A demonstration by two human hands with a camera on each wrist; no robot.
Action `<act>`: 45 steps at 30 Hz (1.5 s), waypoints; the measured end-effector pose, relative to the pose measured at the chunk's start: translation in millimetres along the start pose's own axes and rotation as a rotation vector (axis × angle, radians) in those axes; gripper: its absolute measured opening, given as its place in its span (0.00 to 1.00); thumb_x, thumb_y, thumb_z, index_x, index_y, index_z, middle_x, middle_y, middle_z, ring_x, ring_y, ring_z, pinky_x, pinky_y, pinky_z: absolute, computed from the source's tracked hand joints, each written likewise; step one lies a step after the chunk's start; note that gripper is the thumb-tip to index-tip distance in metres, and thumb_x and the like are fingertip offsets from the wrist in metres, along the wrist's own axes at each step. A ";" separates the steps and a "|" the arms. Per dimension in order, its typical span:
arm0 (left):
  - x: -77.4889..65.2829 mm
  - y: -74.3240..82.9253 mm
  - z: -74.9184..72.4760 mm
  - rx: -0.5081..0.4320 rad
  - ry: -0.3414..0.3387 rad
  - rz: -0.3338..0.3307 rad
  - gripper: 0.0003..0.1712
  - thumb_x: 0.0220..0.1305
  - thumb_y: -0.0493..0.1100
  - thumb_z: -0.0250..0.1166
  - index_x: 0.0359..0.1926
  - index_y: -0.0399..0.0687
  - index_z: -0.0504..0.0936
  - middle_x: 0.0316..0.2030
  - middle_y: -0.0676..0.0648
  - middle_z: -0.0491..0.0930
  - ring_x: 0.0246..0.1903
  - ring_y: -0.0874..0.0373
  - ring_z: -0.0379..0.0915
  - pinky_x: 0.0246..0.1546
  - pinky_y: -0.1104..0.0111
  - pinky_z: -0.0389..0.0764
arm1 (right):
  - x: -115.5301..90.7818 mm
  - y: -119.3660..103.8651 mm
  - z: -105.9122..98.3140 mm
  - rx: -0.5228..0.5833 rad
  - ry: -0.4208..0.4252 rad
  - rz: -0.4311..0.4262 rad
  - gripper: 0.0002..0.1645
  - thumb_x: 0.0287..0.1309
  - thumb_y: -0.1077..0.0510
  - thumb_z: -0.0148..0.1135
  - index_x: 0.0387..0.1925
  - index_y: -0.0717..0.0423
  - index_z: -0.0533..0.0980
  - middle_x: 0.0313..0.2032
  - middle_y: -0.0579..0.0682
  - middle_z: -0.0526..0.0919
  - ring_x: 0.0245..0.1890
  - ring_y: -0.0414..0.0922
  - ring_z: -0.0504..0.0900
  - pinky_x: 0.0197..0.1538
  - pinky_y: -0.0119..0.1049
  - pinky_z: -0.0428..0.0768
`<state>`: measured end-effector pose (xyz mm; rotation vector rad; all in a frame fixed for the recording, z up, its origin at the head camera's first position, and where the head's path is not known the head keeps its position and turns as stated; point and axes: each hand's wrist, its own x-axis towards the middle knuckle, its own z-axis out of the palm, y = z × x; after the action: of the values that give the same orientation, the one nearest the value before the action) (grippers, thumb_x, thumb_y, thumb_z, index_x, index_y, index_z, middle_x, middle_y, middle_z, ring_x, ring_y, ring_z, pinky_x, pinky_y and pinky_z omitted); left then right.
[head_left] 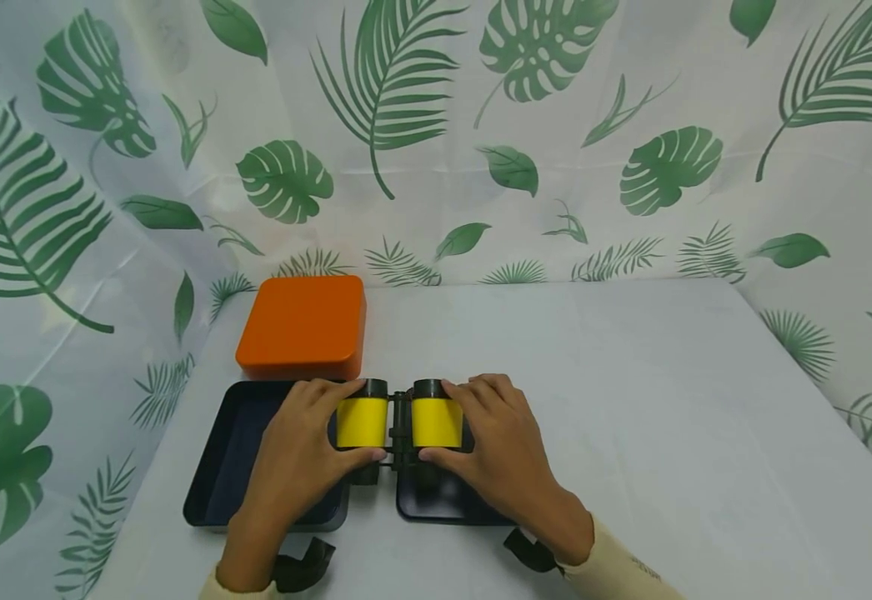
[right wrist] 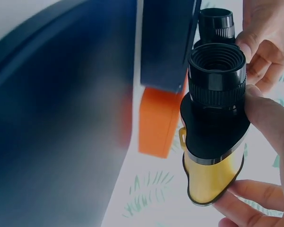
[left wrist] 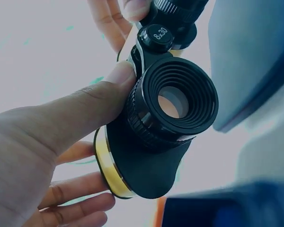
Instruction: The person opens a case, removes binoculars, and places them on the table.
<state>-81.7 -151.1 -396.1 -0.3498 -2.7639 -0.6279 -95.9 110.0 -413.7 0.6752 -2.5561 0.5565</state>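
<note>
Yellow-and-black binoculars [head_left: 438,423] are held in both hands above the table in the head view. My left hand [head_left: 293,450] grips the left barrel, its thumb by the eyepiece end in the left wrist view. On the other barrel, my right hand [head_left: 502,442] has its thumb on the near side and fingers on the far side. The hinge knob [left wrist: 157,35] between the barrels is marked 8x30. A round black eyepiece [left wrist: 180,97] faces the left wrist camera. The right barrel's yellow body [right wrist: 214,179] shows in the right wrist view.
Two shallow black trays lie below the hands: the left tray [head_left: 207,467] and the right tray [head_left: 451,504], partly hidden by the binoculars and hands. Behind the left one sits an orange box [head_left: 304,321]. Black wrist straps [head_left: 304,567] hang near the cuffs. Leaf-patterned cloth [head_left: 436,183] surrounds the white table.
</note>
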 end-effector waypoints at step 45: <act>34.7 87.7 91.5 -0.106 -0.015 0.229 0.46 0.41 0.70 0.86 0.59 0.57 0.82 0.44 0.53 0.81 0.45 0.58 0.74 0.46 0.67 0.82 | -78.3 92.2 -47.2 0.028 0.050 0.232 0.50 0.27 0.47 0.95 0.58 0.54 0.82 0.51 0.49 0.88 0.58 0.49 0.72 0.59 0.49 0.75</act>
<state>-108.3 -27.0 -430.4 -0.6857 -2.6566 -0.7153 -69.6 234.7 -438.5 0.3705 -2.5999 0.6770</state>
